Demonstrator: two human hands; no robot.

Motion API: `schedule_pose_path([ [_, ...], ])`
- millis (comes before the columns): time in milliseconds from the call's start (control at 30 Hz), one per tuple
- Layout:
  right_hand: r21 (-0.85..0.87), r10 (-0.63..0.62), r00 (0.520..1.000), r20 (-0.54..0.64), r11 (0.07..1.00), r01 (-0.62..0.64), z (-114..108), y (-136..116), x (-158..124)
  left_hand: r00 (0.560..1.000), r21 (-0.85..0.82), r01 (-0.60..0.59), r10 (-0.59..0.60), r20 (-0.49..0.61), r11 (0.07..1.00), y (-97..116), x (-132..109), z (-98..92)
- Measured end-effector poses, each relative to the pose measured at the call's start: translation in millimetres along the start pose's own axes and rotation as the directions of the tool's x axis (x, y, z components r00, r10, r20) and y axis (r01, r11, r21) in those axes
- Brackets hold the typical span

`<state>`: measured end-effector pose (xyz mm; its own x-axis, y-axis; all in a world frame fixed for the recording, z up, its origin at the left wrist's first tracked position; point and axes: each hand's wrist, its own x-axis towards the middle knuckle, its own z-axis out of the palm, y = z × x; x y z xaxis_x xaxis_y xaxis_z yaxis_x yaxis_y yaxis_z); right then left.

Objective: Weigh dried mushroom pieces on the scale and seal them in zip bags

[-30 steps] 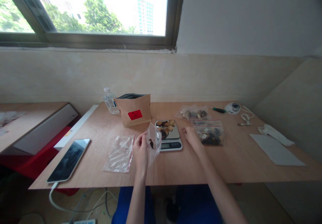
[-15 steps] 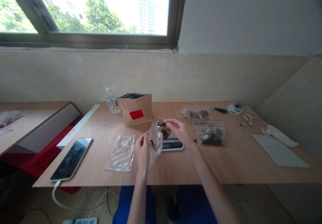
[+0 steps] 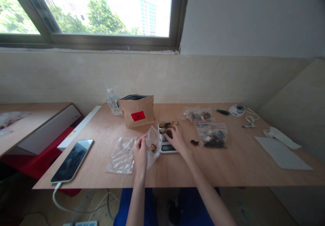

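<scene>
My left hand (image 3: 140,149) pinches the edge of a clear zip bag (image 3: 155,138), which holds a single dried brown slice (image 3: 153,147). Over a small digital scale (image 3: 169,148) with a shiny top, my right hand (image 3: 175,136) reaches down, its fingers closed around a dark dried piece (image 3: 169,133). Several more dried brown slices (image 3: 162,126) lie on the scale, partly hidden by that hand. Flat plastic bags (image 3: 122,155) with a red seal lie left of my left hand. One loose dark piece (image 3: 194,142) rests on the table right of the scale.
Behind stands an open brown paper pouch (image 3: 138,114) beside a water bottle (image 3: 114,101). Filled zip bags (image 3: 213,134) lie to the right, near a green-handled screwdriver (image 3: 222,112) and a white dome camera (image 3: 237,109). A phone (image 3: 72,160) charges at left; white sheets (image 3: 283,153) lie at right.
My right hand has come down and left onto the slices on the scale. The left hand has shifted slightly left with the bag, whose slice now shows more clearly.
</scene>
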<state>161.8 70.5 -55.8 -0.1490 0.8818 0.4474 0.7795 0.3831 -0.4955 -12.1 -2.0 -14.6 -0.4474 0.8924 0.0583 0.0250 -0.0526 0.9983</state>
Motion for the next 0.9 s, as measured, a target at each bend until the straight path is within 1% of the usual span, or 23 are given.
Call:
schedule_pose_path([
  [100,0.062,0.017,1.0,0.005,0.998,-0.017,-2.9,7.9,1.0,1.0,-0.01,-0.003,0.002,-0.011,1.0,-2.0,0.2,0.0],
  [200,0.115,-0.009,1.0,0.005,0.993,0.009,-6.5,15.5,1.8,1.0,-0.005,0.002,-0.002,-0.01,1.0,-1.6,-0.8,0.2],
  [300,0.136,-0.029,0.999,-0.013,0.99,0.031,-10.6,21.6,2.3,1.0,-0.001,0.007,-0.007,0.0,1.0,-0.5,-2.1,-0.2],
  [433,0.187,-0.025,0.998,-0.052,0.982,0.034,-16.4,27.9,2.7,1.0,-0.022,0.012,-0.012,0.012,1.0,-0.7,-3.2,0.2],
  [767,0.243,0.076,0.995,-0.068,0.968,-0.058,-23.9,33.1,2.4,1.0,-0.055,0.027,-0.027,0.009,0.998,-1.8,-4.7,2.2],
  [833,0.281,0.116,0.991,-0.073,0.955,-0.091,-23.5,36.4,1.6,0.999,-0.064,0.037,-0.036,0.018,0.997,-1.4,-4.8,1.5],
  [900,0.356,0.179,0.982,-0.065,0.923,-0.145,-22.6,41.4,0.7,0.999,-0.067,0.039,-0.037,0.024,0.997,-1.4,-4.7,0.6],
])
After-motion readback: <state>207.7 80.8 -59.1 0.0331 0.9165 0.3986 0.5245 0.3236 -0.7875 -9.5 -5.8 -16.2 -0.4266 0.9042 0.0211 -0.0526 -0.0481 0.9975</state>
